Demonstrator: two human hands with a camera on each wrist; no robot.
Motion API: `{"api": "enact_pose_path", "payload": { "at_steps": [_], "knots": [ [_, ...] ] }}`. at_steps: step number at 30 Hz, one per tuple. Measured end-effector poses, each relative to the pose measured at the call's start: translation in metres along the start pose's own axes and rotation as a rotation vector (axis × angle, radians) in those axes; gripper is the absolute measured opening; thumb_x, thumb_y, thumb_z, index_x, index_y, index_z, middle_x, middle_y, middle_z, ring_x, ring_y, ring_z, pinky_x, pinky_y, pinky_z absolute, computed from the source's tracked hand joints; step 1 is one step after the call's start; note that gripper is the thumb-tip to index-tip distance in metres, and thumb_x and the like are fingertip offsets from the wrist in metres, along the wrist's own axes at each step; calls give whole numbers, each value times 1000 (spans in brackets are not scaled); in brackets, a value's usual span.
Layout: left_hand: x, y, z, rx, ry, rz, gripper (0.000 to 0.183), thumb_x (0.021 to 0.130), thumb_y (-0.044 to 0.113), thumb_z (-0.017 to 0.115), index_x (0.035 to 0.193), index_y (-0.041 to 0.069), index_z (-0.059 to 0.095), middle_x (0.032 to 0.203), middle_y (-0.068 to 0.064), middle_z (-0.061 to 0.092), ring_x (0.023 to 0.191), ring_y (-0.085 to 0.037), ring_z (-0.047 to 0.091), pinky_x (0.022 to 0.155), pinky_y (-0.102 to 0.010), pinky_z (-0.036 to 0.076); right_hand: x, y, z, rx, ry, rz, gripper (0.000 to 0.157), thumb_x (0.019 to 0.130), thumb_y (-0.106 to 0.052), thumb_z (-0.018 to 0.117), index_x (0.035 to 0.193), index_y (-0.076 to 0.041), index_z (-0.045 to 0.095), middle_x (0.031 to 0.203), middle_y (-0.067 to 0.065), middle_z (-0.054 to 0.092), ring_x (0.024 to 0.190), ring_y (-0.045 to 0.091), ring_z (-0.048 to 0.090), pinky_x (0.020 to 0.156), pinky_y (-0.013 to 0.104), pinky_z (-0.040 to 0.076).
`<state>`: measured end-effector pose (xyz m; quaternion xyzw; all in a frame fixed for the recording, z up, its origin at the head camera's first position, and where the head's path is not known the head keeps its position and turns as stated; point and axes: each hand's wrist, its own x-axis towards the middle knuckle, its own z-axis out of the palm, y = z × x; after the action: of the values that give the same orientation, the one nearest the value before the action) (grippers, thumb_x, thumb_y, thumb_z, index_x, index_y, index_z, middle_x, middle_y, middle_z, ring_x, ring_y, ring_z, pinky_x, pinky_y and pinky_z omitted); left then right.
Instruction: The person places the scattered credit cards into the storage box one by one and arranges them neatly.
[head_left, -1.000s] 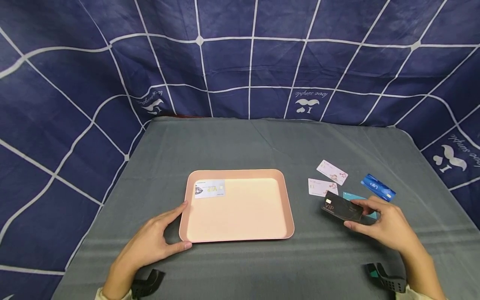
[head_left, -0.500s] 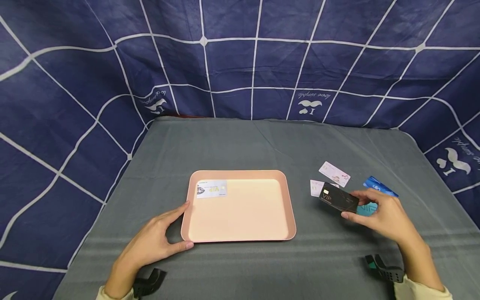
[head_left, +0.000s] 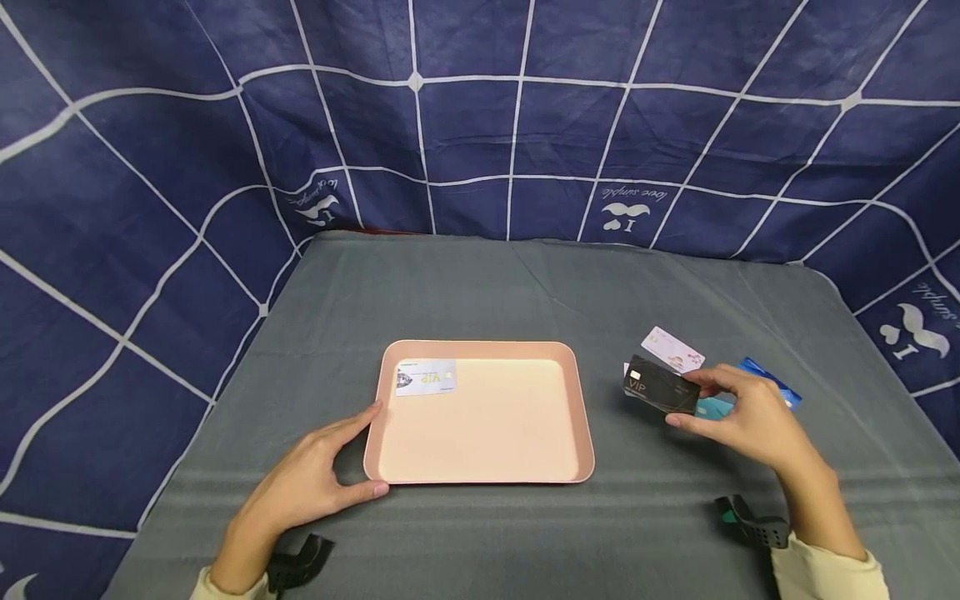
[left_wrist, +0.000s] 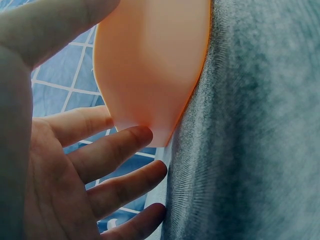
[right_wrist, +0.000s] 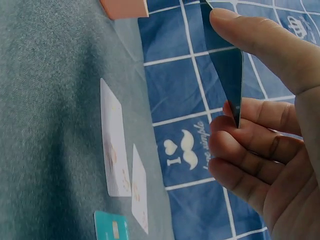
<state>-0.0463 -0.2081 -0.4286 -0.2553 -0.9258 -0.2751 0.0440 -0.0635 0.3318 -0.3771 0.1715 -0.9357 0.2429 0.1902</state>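
In the head view, my right hand [head_left: 750, 417] pinches a black VIP card [head_left: 660, 385] between thumb and fingers, held above the table. The right wrist view shows that black card [right_wrist: 227, 70] nearly edge-on, with the thumb on one side. My left hand [head_left: 307, 475] touches the left side of a pink tray [head_left: 480, 473], fingers spread and fairly straight; the left wrist view shows the fingertips against the tray [left_wrist: 150, 75]. A silver-white VIP card [head_left: 426, 377] lies in the tray's upper left corner.
Under and around the right hand lie a pale pink card [head_left: 672, 348], another pink card [right_wrist: 114, 145] mostly covered in the head view, a teal card [head_left: 714, 407] and a blue card [head_left: 772, 382]. Grey cloth [head_left: 480, 292] covers the table; a blue checked curtain [head_left: 465, 125] hangs behind.
The black card has moved left and slightly up in my right hand, now covering much of the lower pink card. My left hand stays at the tray; the view has shifted slightly.
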Motion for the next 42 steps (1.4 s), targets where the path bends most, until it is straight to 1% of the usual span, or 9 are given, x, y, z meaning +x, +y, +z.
{"api": "enact_pose_path", "payload": {
  "at_steps": [4,7,11,14,18,25,32,36,42],
  "knots": [
    [1,0,-1,-2,-1,21,97,69,53,86,147,9,48,139,-8,58,123,-25,57,100,-37,44,4,-1,7,8,0,-9,55,48,-20,99,96,-9,75,78,-10,64,72,7,60,67,10,44],
    [1,0,-1,-3,1,25,97,69,52,86,147,9,48,139,-8,57,123,-25,57,101,-34,42,12,-3,10,7,-10,-31,54,50,-22,98,97,-9,75,79,-9,64,72,9,61,64,15,44],
    [1,0,-1,-6,-8,11,97,70,54,85,148,10,47,139,-8,57,123,-25,57,100,-39,44,21,-4,11,5,-30,-64,53,52,-23,98,98,-9,75,80,-9,64,72,10,60,60,19,44],
    [1,0,-1,-11,-13,2,98,70,55,85,148,10,47,140,-8,56,124,-25,56,99,-43,44,24,-6,10,0,-29,-73,53,50,-22,98,97,-9,75,78,-10,63,71,9,59,60,17,42],
    [1,0,-1,-12,-13,1,97,70,55,84,148,10,47,140,-8,56,124,-26,56,100,-44,43,28,-7,8,9,-22,-78,54,50,-20,98,97,-9,76,77,-11,61,72,6,57,60,14,40],
    [1,0,0,-5,-5,2,97,70,54,85,148,11,47,140,-7,57,124,-25,56,100,-40,43,39,-13,11,34,-36,-91,52,51,-22,98,97,-13,76,78,-13,59,72,5,55,59,17,39],
    [0,0,0,-7,-9,-8,97,71,56,84,148,12,47,139,-8,57,123,-26,57,99,-46,44,50,-20,13,12,-58,-101,50,55,-29,97,97,-14,76,77,-12,60,71,5,52,57,18,38],
    [0,1,0,-4,-8,-8,97,70,55,85,148,12,47,139,-8,57,123,-25,57,99,-44,44,58,-24,15,23,-63,-127,49,55,-29,96,96,-13,76,77,-11,60,71,5,52,59,21,41],
    [1,1,-1,-2,-9,-12,97,70,55,84,148,11,47,139,-8,57,123,-25,57,99,-44,44,68,-34,20,44,-91,-148,50,56,-27,96,98,-9,76,80,-10,62,73,7,55,63,30,49]
  ]
}}
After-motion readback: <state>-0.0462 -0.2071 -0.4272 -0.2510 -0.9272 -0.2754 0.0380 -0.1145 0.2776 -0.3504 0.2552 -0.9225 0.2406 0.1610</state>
